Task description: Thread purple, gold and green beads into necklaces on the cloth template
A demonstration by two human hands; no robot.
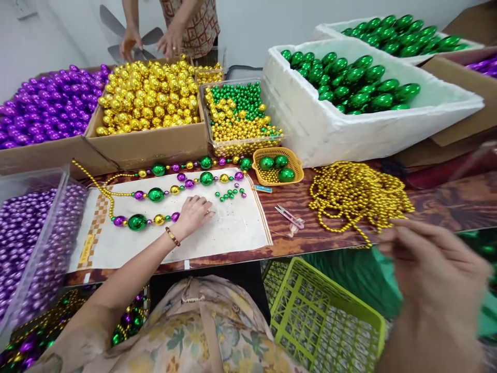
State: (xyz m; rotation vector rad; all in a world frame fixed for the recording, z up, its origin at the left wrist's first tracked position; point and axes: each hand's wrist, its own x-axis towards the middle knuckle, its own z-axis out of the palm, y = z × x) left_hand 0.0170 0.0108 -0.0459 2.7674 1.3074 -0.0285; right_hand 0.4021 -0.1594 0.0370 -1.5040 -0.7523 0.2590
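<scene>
"So, what's closest?"

"At the lower right, the right hand [435, 280], large and blurred. It is raised off the table, wrist low, knuckles outward, thumb and forefinger drawn together toward the left. A faint line seems to reach them, but I can't tell whether they hold it."

"And below the table edge?"

"A green crate [341, 291], lower centre right."

"The left hand [193, 215]?"

"Mid-frame, at the end of a forearm slanting up from the lower left. It rests palm down on the white cloth [233, 228], fingers loosely bent and close together. I can't tell whether a bead is under them."

"Where's the strand [137, 222]?"

"Left of centre on that cloth, its purple, green and gold beads running right up to the left hand. Two more rows lie beyond it. Loose beads [229, 194] sit just past the fingertips."

"To the right?"

"Snips [294, 219] right of centre, then a heap of gold chain [353, 194] near the right fingertips. Farther back are a small basket [298, 165], a clear tub [248, 141] and a foam box [287, 103]."

"Farthest?"

"Upper left, a co-worker's hands [171, 40], lowered over gold balls [151, 96], fingers pointing down."
</scene>
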